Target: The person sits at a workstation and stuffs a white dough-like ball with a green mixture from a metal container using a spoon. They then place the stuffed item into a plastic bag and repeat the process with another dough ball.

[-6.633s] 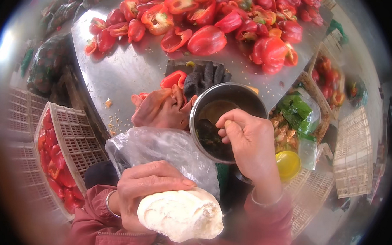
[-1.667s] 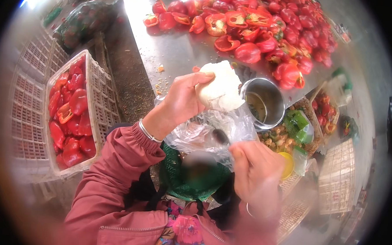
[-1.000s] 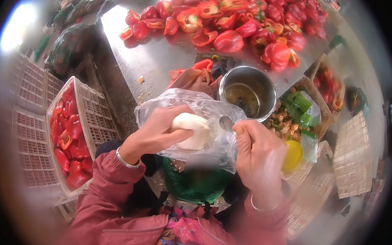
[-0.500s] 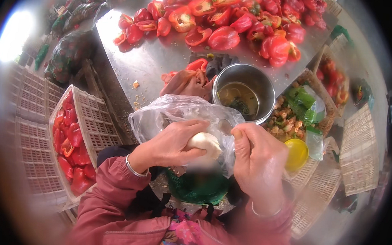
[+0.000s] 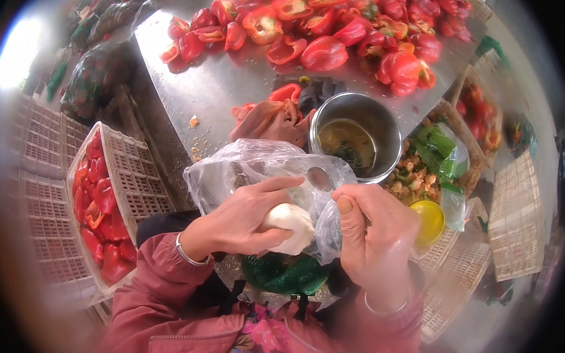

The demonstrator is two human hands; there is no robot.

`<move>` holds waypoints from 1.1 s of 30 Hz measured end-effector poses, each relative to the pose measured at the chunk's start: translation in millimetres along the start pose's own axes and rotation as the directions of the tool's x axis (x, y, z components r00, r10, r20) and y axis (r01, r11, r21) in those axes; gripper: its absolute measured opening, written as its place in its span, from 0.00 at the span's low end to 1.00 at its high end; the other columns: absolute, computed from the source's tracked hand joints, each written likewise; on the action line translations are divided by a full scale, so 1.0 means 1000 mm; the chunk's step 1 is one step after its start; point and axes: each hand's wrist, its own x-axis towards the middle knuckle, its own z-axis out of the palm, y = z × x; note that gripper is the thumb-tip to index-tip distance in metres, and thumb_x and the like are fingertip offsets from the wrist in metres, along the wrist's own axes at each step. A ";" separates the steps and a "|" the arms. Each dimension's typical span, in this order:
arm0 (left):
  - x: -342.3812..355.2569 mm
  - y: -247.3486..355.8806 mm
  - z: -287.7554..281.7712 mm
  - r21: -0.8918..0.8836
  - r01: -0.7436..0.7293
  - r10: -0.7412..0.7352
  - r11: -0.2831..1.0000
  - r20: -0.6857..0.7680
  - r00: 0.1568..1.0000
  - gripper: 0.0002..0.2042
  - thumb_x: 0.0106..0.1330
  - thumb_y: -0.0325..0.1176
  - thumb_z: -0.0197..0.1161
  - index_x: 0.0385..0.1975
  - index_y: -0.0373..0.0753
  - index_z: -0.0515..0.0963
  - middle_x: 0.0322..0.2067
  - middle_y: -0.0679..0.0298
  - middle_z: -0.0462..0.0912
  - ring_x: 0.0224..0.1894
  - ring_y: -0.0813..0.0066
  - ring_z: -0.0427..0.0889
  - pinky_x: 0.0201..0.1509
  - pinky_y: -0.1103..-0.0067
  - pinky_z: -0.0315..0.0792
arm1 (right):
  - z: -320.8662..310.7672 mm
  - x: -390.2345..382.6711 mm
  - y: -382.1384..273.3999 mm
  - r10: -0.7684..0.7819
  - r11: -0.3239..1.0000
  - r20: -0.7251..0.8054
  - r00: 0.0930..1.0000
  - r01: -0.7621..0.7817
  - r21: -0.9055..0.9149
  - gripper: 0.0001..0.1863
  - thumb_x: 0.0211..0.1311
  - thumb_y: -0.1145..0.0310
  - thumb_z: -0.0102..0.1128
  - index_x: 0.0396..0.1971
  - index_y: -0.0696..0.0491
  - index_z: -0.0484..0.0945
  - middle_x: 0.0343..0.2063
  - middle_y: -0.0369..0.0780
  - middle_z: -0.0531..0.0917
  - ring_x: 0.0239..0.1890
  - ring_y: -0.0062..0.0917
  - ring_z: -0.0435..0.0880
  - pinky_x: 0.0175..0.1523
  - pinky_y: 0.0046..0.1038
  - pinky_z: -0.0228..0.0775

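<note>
My left hand [image 5: 243, 218] is closed around a white steamed bun [image 5: 293, 230], thumb along its lower side. In the pinch of my right hand [image 5: 376, 230] is a metal spoon [image 5: 321, 179], its bowl pointing left, above and apart from the bun. A clear plastic bag [image 5: 214, 173] lies crumpled behind and under both hands. Part of it hangs beside my right fingers; whether they touch it I cannot tell. Just beyond stands a steel pot [image 5: 394, 143] with yellowish broth and dark greens in it.
Halved red peppers [image 5: 325, 53] are heaped on the metal table [image 5: 181, 112]. Near the pot lie crumpled orange-brown gloves [image 5: 273, 122]. A crate [image 5: 140, 183] of red peppers stands left. To the right are a basket of scraps [image 5: 416, 173] and a yellow round lid [image 5: 428, 222]. Green netting [image 5: 284, 274] sits below my hands.
The bun has shifted slightly down and left with my left hand, and more of its white side shows. The spoon's bowl has turned and moved a little up, showing more fully.
</note>
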 end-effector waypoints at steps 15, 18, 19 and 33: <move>-0.015 0.010 0.005 0.240 -0.141 0.159 0.960 -0.055 0.986 0.21 0.50 0.34 0.69 0.44 0.29 0.79 0.52 0.44 0.79 0.47 0.45 0.83 0.50 0.64 0.79 | -0.004 0.004 -0.003 -0.129 0.991 0.066 0.990 0.126 0.051 0.05 0.57 0.71 0.69 0.31 0.54 0.81 0.22 0.39 0.79 0.22 0.33 0.81 0.27 0.30 0.70; -0.019 0.014 0.002 0.293 -0.218 0.251 0.931 -0.080 0.965 0.19 0.46 0.34 0.69 0.35 0.29 0.79 0.45 0.48 0.78 0.45 0.51 0.81 0.48 0.67 0.79 | 0.007 0.002 -0.004 -0.192 0.979 0.191 0.963 0.202 -0.037 0.07 0.55 0.68 0.69 0.30 0.51 0.80 0.21 0.37 0.75 0.22 0.29 0.79 0.26 0.29 0.68; -0.021 0.016 0.002 0.292 -0.209 0.240 0.933 -0.075 0.968 0.18 0.46 0.34 0.69 0.35 0.29 0.79 0.44 0.48 0.78 0.43 0.51 0.81 0.46 0.67 0.78 | 0.014 0.000 -0.004 -0.189 0.974 0.243 0.951 0.213 -0.076 0.07 0.54 0.67 0.70 0.29 0.50 0.79 0.21 0.36 0.73 0.22 0.27 0.78 0.25 0.29 0.68; -0.035 0.017 -0.023 0.194 -0.230 0.227 0.954 0.035 0.973 0.18 0.46 0.40 0.70 0.34 0.35 0.82 0.37 0.57 0.84 0.41 0.55 0.83 0.46 0.63 0.78 | 0.010 0.002 0.008 0.031 0.991 0.132 0.991 -0.013 -0.130 0.05 0.58 0.73 0.68 0.32 0.52 0.80 0.24 0.37 0.79 0.25 0.31 0.82 0.28 0.31 0.71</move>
